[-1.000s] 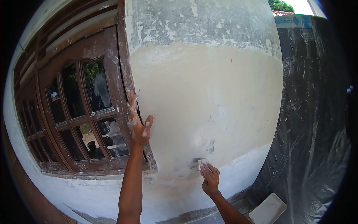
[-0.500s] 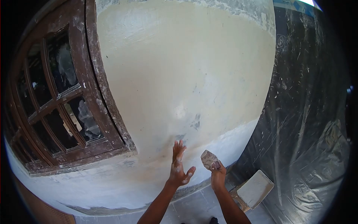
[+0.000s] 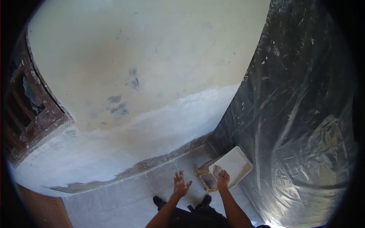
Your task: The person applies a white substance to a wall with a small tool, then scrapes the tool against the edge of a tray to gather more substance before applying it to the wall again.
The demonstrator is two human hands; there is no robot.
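Note:
My left hand (image 3: 181,184) is held in the air with its fingers apart, white smears on the skin and nothing in it. To its right, my right hand (image 3: 223,180) grips a small flat scraper blade (image 3: 217,171), its fingers wrapped round the near end. The blade shows in front of a pale rectangular tray (image 3: 237,161), which rests on a brown, stained stool (image 3: 208,181). Neither hand touches the wall (image 3: 152,76), which is cream above and white below, with grey smudges.
A brown-framed window (image 3: 42,114) is at the left. Dark plastic sheeting (image 3: 289,114) hangs on the right. Grey floor tiles (image 3: 125,197) run below the wall, and my shoes (image 3: 206,200) stand on them. A brown panel (image 3: 45,207) lies at the lower left.
The view has tilted down and shifted right, bringing the tray, stool and my feet further into view. My hands now appear over the floor and tray, lower than before, the right still gripping the scraper.

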